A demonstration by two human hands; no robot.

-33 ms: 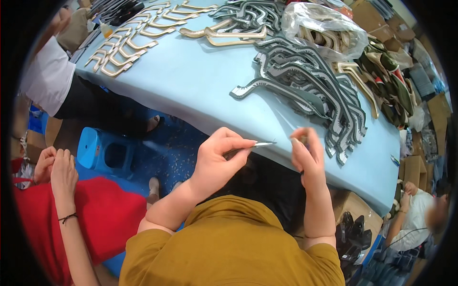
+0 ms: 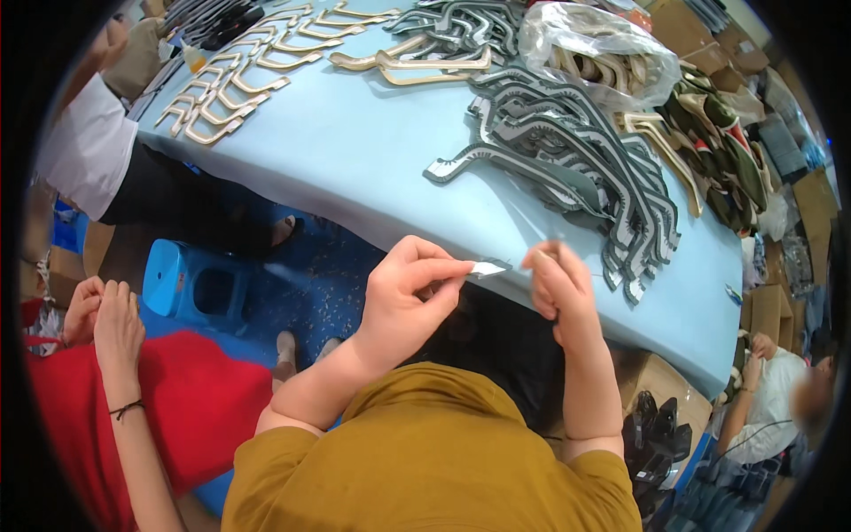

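Note:
Between the thumb and fingers of my left hand (image 2: 412, 293) is a small grey-and-white strip (image 2: 489, 268), its pale tip jutting out to the right. Most of this piece lies hidden in the fingers. My right hand (image 2: 565, 288) is raised a short way to the right, apart from the strip, with curled fingers slightly smeared by motion. Whatever it may hold cannot be made out. Just beyond both hands lies a pile of curved dark grey strips with white notched edges (image 2: 567, 146), heaped on the pale blue table (image 2: 337, 151).
Beige curved strips (image 2: 235, 93) lie in rows at the far left. A clear plastic bag (image 2: 598, 53) and green fabric pieces (image 2: 714, 146) sit at the right. A blue stool (image 2: 195, 282) stands left of me. Beside me, another person's hands (image 2: 115, 319) rest above red clothing.
My right hand has shifted slightly left, its fingers curling further. The strip in my left hand has turned, showing more of its white face.

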